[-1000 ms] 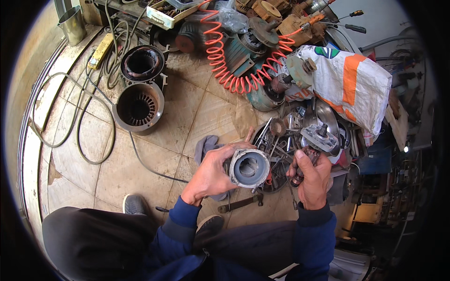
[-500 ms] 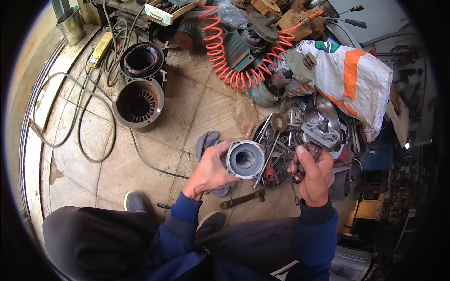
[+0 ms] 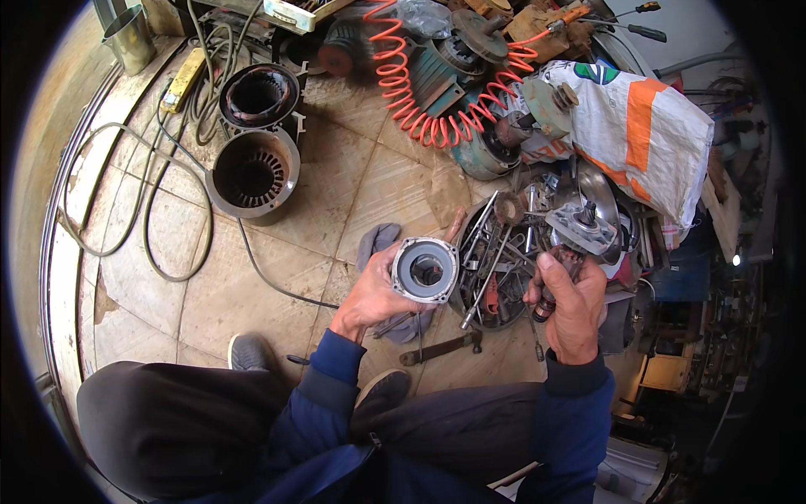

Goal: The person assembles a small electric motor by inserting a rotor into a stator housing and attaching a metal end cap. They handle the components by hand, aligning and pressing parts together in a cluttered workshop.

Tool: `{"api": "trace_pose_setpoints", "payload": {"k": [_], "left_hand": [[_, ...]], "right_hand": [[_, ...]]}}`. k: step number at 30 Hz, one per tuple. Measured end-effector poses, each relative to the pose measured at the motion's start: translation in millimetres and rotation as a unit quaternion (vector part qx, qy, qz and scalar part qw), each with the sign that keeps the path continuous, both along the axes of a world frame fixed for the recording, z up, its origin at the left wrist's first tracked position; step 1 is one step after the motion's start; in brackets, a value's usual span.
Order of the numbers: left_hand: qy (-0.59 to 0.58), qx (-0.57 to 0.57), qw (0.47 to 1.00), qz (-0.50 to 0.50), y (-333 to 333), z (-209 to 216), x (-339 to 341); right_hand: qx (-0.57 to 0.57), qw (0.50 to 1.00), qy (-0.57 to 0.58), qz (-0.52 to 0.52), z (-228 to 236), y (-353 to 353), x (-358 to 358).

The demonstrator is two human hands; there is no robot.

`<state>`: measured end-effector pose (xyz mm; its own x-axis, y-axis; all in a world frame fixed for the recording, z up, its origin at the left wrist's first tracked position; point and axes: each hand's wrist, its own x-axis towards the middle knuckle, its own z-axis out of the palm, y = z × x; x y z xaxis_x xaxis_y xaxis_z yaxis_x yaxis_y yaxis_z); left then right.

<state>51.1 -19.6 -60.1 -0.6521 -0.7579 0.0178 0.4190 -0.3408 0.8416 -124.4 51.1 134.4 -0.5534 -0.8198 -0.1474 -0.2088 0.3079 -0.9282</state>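
My left hand (image 3: 375,291) grips a grey metal housing (image 3: 424,270) with a squarish flange and a round bore, its open end turned up toward me. The thumb and fingers close around its left side. My right hand (image 3: 571,304) is wrapped round the dark body of what looks like a motor armature (image 3: 546,307), its lower tip showing below the fingers. Above that hand, a grey metal end plate (image 3: 581,228) with a short upright shaft appears joined to the armature. The two parts are held apart, over a tray of tools (image 3: 495,315).
A hammer (image 3: 441,347) and a grey rag (image 3: 379,244) lie on the tiled floor. Two open motor casings (image 3: 254,175) stand to the left among cables. Beyond are an orange coiled hose (image 3: 403,109), a white sack (image 3: 638,143) and a teal motor (image 3: 437,80).
The housing in my left hand has tilted and shifted slightly up and left. My right hand, still gripping the armature, has moved a little to the right. The whole view has shifted slightly.
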Motion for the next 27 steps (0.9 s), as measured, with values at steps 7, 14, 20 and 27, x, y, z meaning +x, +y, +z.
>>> {"api": "trace_pose_setpoints", "payload": {"k": [7,14,20,27], "left_hand": [[-0.006,0.021,1.0,-0.016,0,1,-1],[-0.051,-0.012,0.998,0.026,-4,5,-5],[-0.179,-0.238,0.937,0.181,-5,24,-9],[-0.281,-0.34,0.875,0.201,-7,27,-5]], "right_hand": [[0.053,0.998,0.011,0.026,-4,0,-2],[0.119,0.987,0.046,0.1,-7,-3,5],[0.123,0.931,0.298,0.169,-15,2,9],[0.156,0.841,0.443,0.269,-3,9,16]]}}
